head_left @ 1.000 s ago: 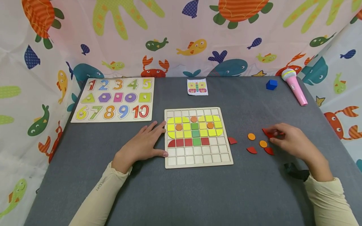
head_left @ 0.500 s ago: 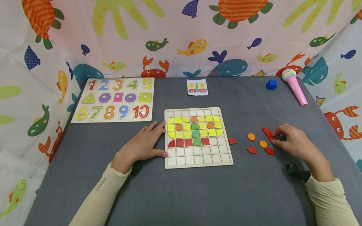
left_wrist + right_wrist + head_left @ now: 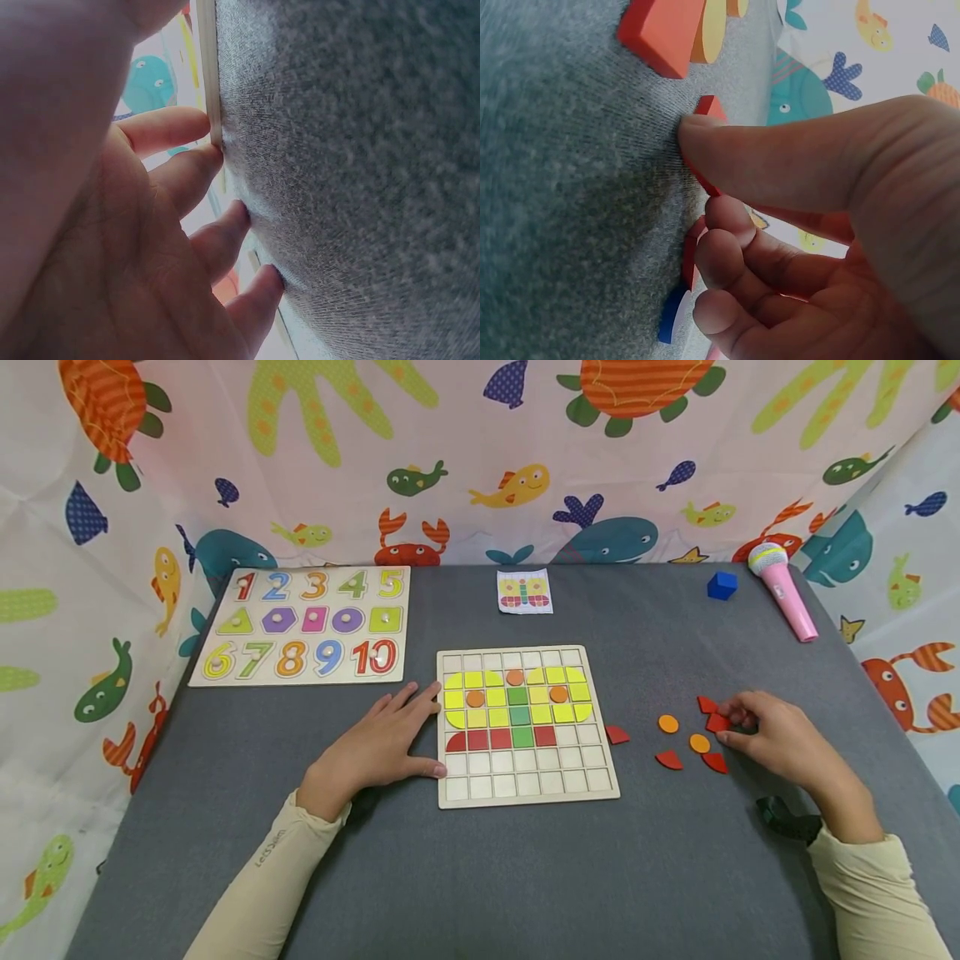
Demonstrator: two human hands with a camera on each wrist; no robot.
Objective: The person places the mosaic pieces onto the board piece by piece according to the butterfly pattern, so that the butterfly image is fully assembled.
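A wooden grid board (image 3: 491, 785) lies mid-table, its cells partly filled with yellow, green, red and orange tiles. My left hand (image 3: 372, 739) rests beside the board's left edge, fingers spread, with fingertips and thumb touching it. In the left wrist view, the fingers of the left hand (image 3: 161, 225) reach the board's edge (image 3: 210, 82). Over to the right, my right hand (image 3: 780, 739) pinches a red square tile (image 3: 717, 722) at the table surface. The right wrist view has the thumb against this red tile (image 3: 711, 106); part of it is hidden.
Near the right hand lie red quarter-circle tiles (image 3: 669, 760) and orange discs (image 3: 667, 723). Another red tile (image 3: 617, 735) touches the board's right side. Farther back are a number puzzle (image 3: 300, 635), a picture card (image 3: 524, 592), a blue cube (image 3: 722, 585) and a pink toy microphone (image 3: 783, 593).
My right hand has drawn slightly right and back, uncovering a red tile at its upper left, and the red square tile now shows at its fingertips. The left hand has stayed put.
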